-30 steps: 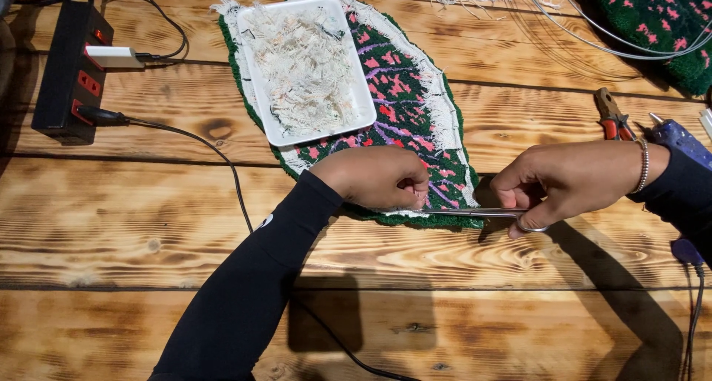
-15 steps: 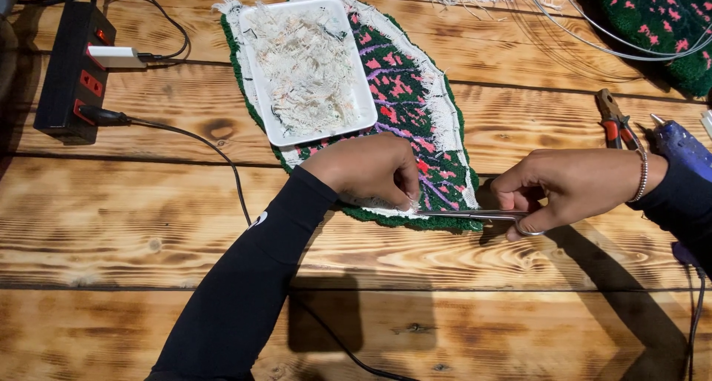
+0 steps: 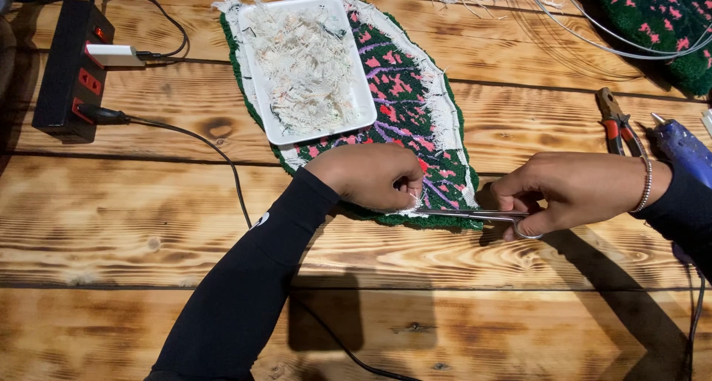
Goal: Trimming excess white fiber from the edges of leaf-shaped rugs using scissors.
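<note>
Curling back into a fist since a moment ago, left hand is pinching the leaf-shaped rug edge on the wooden worktop, while right hand is gripping scissors, blades nearly closed along the white fringe.

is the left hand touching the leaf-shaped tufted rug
Touching. The head view shows the left hand pressed down on the green and pink leaf-shaped tufted rug, fingers curled on its white fringed edge.
</note>
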